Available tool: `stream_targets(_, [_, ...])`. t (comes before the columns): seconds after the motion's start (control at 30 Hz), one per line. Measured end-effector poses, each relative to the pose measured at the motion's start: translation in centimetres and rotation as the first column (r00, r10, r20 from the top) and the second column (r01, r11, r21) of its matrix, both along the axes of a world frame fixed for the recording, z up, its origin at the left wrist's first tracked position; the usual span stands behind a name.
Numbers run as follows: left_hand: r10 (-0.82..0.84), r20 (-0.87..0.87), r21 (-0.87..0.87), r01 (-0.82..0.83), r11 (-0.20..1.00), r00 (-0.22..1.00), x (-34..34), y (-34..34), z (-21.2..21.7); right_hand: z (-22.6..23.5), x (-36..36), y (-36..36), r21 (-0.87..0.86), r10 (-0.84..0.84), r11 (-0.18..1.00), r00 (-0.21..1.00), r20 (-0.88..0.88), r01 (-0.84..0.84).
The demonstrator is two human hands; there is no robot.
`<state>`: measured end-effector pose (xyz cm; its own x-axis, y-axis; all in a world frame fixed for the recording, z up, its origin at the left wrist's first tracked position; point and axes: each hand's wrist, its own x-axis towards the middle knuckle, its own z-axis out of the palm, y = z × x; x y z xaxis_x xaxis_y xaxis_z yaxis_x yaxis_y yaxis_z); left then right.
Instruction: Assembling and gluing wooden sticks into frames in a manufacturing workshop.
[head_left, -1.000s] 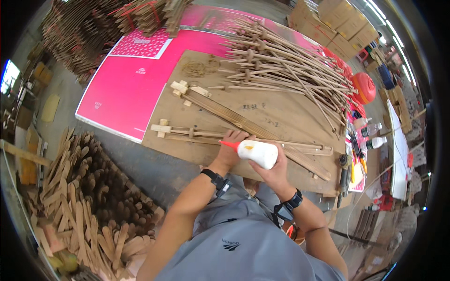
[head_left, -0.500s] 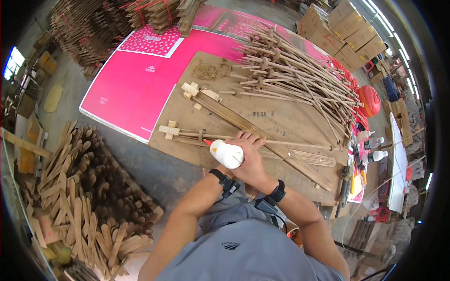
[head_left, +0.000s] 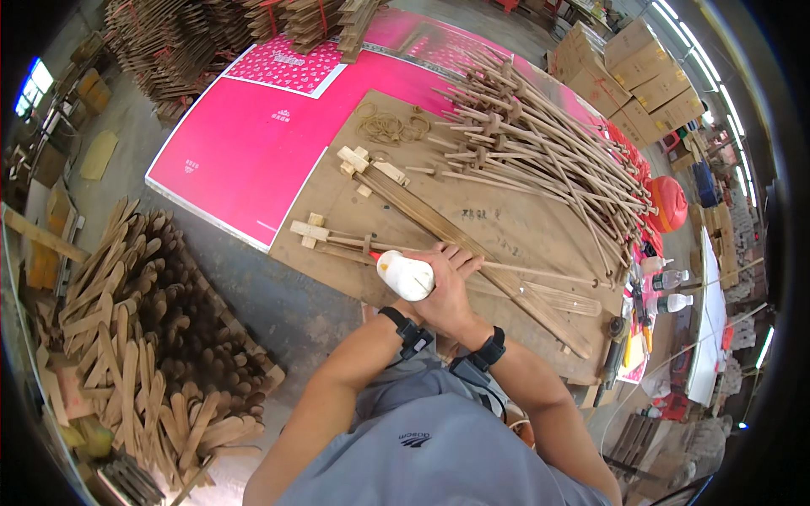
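Observation:
My left hand point(head_left: 408, 310) is mostly hidden behind a white squeeze bottle point(head_left: 407, 277) with a red nozzle, and appears to be closed round it. The bottle lies tilted, its nozzle touching or just beside a small wooden collar point(head_left: 368, 244) on a thin wooden rod point(head_left: 540, 274). My right hand point(head_left: 450, 295) sits against the bottle's right side, its fingers bent over the rod. The rod's left end meets a cross-shaped wooden block point(head_left: 310, 230). A long, grooved wooden strip point(head_left: 422, 211) runs diagonally behind, with another wooden block point(head_left: 353, 159) at its far end.
A large heap of wooden rods point(head_left: 540, 152) covers the table's far right. Tan board point(head_left: 337, 270) and pink sheets point(head_left: 228, 169) cover the tabletop. Rounded wooden slats point(head_left: 160, 371) fill the left floor area. Bottles point(head_left: 671, 280) and a power tool point(head_left: 614, 350) lie along the right edge.
The whole view has shifted slightly. Both hands and the bottle keep nearly the same place over the rod, with the nozzle still by the collar.

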<state>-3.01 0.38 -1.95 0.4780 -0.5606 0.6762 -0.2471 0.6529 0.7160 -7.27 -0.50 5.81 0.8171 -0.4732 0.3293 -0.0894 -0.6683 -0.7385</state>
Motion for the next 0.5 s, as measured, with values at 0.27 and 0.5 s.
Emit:
stream_targets(0.27, [0.091,0.382,0.135,-0.153,0.979,0.92,2.4,0.9,1.8,-0.3,0.1,0.1,-0.099,-0.067,0.993,0.995,-0.075,0.059])
stream_targets(0.5, [0.142,0.74,0.194,-0.411,0.891,0.657,3.2,0.5,1.0,-0.5,0.0,0.1,-0.124,-0.033,0.992,0.999,-0.02,0.03])
